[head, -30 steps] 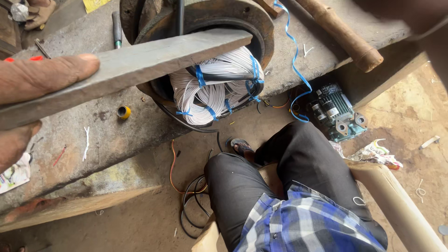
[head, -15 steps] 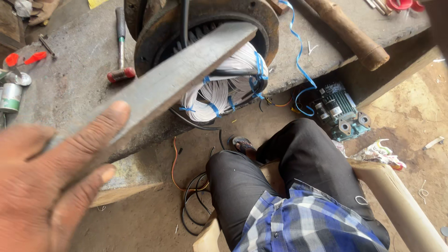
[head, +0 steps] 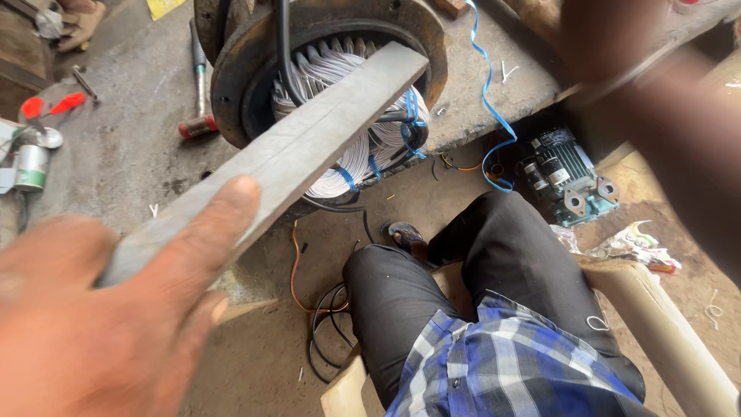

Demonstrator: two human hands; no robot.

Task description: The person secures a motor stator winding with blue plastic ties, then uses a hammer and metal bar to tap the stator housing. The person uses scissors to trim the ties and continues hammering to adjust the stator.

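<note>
My left hand (head: 116, 324) fills the lower left, blurred and close to the camera, gripping the near end of a long flat grey bar (head: 324, 123) with the thumb laid along it. The bar's far end rests across the white wire windings (head: 347, 166) inside a rusty round motor stator (head: 432, 54) lying on the workbench. Blue ties bind the windings. My right hand (head: 610, 38) is a dark blur at the upper right, above the bench edge. Whether it holds anything cannot be made out.
A red-ended hammer (head: 199, 100), a red-handled tool (head: 50, 104) and a small can (head: 31, 166) lie on the bench at left. A blue strap (head: 486, 100) hangs off the bench. A small green motor (head: 567, 174) and loose cables (head: 324, 324) are on the dirt floor by my knees.
My left hand slid further up along the bar and came nearer the camera. The view shifted so the stator sits more central. My right arm swung into the upper right.
</note>
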